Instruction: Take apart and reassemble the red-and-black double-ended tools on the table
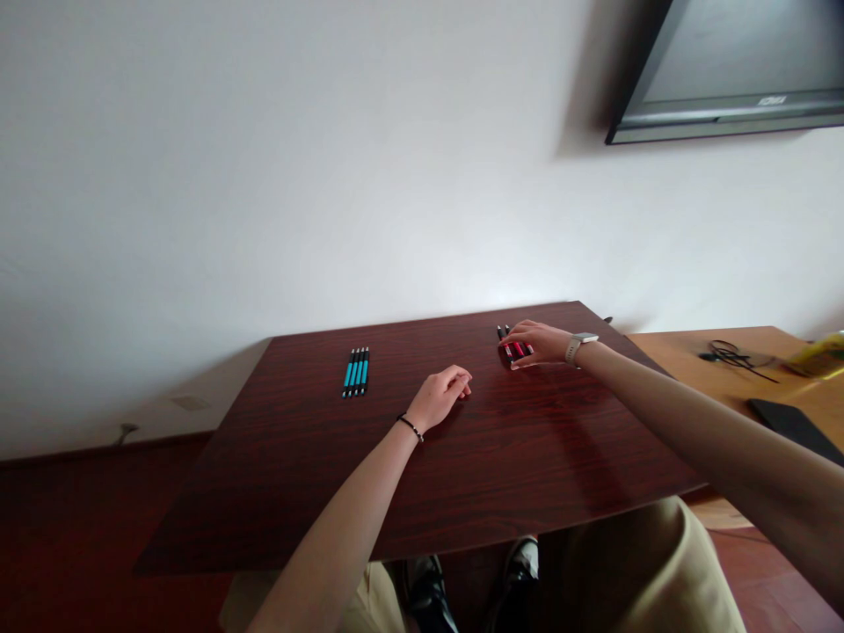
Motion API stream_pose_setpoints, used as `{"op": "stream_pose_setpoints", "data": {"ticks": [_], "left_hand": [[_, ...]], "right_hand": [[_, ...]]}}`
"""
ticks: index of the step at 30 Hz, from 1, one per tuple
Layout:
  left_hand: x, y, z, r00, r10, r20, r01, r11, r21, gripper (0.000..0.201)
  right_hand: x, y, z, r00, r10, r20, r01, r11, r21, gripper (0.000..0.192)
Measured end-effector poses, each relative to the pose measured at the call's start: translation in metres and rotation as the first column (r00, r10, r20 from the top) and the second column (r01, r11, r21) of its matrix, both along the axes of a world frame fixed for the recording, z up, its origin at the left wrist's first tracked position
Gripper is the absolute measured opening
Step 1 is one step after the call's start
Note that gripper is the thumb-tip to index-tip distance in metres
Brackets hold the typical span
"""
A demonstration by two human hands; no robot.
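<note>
My right hand (542, 343) lies flat over a row of red pens (515, 349) at the far right of the dark wooden table (330, 475), fingers spread on them; a pale watch is on that wrist. My left hand (440, 396) rests near the table's middle with fingers loosely curled, and nothing shows in it; a thin black bracelet sits on the wrist. Several blue pens (356, 371) lie side by side at the far left, apart from both hands.
A lighter wooden desk (738, 387) adjoins on the right with black cables (731, 354), a dark flat device (795, 426) and a yellow object (824, 356). A wall-mounted screen (731, 70) hangs top right. My knees and shoes show below the near edge.
</note>
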State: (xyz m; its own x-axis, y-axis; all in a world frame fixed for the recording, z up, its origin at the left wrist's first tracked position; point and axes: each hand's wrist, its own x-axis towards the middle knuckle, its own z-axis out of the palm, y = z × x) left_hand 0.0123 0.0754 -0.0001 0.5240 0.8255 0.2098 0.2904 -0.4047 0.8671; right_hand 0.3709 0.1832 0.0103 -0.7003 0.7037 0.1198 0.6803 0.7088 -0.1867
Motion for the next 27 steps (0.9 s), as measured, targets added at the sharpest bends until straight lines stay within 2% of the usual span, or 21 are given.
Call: {"op": "stream_pose_setpoints", "data": {"ticks": [6, 9, 13, 19, 27], "left_hand": [[0.000, 0.000, -0.001, 1.000, 0.009, -0.002, -0.009, 1.000, 0.012, 0.034], [-0.001, 0.000, 0.000, 1.000, 0.004, -0.005, -0.004, 1.000, 0.009, 0.033], [0.000, -0.002, 0.002, 1.000, 0.004, -0.015, -0.004, 1.000, 0.021, 0.033], [0.000, -0.001, 0.002, 0.999, 0.012, -0.037, -0.012, 1.000, 0.023, 0.033], [0.000, -0.001, 0.004, 0.999, 0.009, -0.034, -0.008, 1.000, 0.012, 0.033]], "right_hand": [[0.001, 0.000, 0.000, 1.000, -0.006, -0.020, 0.007, 1.000, 0.011, 0.069], [0.005, -0.001, 0.002, 0.998, -0.038, -0.050, 0.040, 0.999, 0.037, 0.078], [0.017, -0.006, 0.001, 0.996, -0.090, -0.022, 0.092, 0.994, 0.056, 0.080], [0.032, -0.009, -0.008, 0.994, -0.109, 0.004, 0.109, 0.993, 0.033, 0.074], [0.031, -0.003, -0.009, 0.998, -0.062, 0.012, 0.061, 0.998, 0.028, 0.061]]}}
